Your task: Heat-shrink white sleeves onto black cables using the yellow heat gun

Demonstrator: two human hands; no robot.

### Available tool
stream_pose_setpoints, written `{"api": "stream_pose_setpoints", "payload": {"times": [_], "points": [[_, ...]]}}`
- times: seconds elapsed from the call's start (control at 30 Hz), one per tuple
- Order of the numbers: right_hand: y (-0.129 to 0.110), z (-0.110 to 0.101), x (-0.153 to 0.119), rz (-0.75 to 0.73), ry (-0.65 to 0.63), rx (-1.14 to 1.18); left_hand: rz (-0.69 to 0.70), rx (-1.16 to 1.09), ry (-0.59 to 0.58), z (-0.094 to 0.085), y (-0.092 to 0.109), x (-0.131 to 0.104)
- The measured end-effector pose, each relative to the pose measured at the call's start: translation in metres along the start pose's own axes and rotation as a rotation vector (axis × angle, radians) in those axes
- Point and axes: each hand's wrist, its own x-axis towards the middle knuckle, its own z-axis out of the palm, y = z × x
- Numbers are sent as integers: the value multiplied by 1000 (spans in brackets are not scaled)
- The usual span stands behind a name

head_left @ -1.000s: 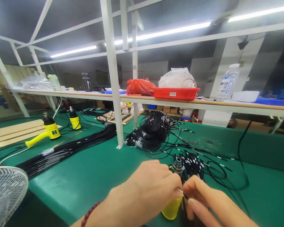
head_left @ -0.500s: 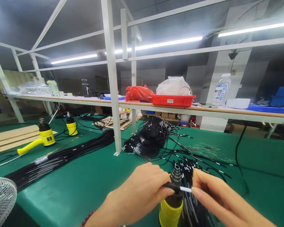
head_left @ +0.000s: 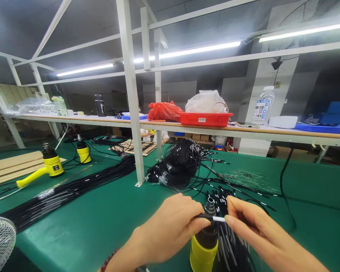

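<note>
My left hand (head_left: 172, 230) pinches a black cable (head_left: 203, 216) between thumb and fingers. A short white sleeve (head_left: 218, 219) sticks out at the cable's right end. The thumb and forefinger of my right hand (head_left: 255, 226) are closed on the tip of that sleeve. Just behind and below the cable stands a yellow heat gun (head_left: 203, 254), its metal nozzle (head_left: 210, 206) pointing up. Beside it, partly behind my right hand, lies a bundle of black cables with white ends (head_left: 225, 241).
A tangled black cable heap (head_left: 178, 166) lies beyond my hands, near a white post (head_left: 133, 98). Two more heat guns (head_left: 53, 164) (head_left: 83, 150) and a long cable bundle (head_left: 82, 185) are on the left. A fan (head_left: 1, 241) stands bottom left. Across the table, a person's hand (head_left: 163, 141) shows.
Both hands, with the cable and sleeve between them, appear slightly higher. The right fingers are a little further left. The whole view has shifted slightly.
</note>
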Motion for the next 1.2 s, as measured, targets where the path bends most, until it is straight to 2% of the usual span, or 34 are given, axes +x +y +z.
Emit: {"api": "stream_pose_setpoints", "payload": {"times": [0.2, 0.3, 0.5, 0.77, 1.2], "points": [[9, -4, 9, 59, -115, -64, -169, -180, 49, 1, -4, 12], [17, -4, 14, 52, -134, -69, -236, -321, 58, 6, -8, 16], [23, -2, 24, 42, -128, -77, -206, -569, 106, 21, -20, 21], [30, 0, 36, 48, -116, -91, -258, -581, 173, 28, -28, 31], [37, -1, 40, 38, -73, -137, -260, -600, 227, 32, -32, 36]]}}
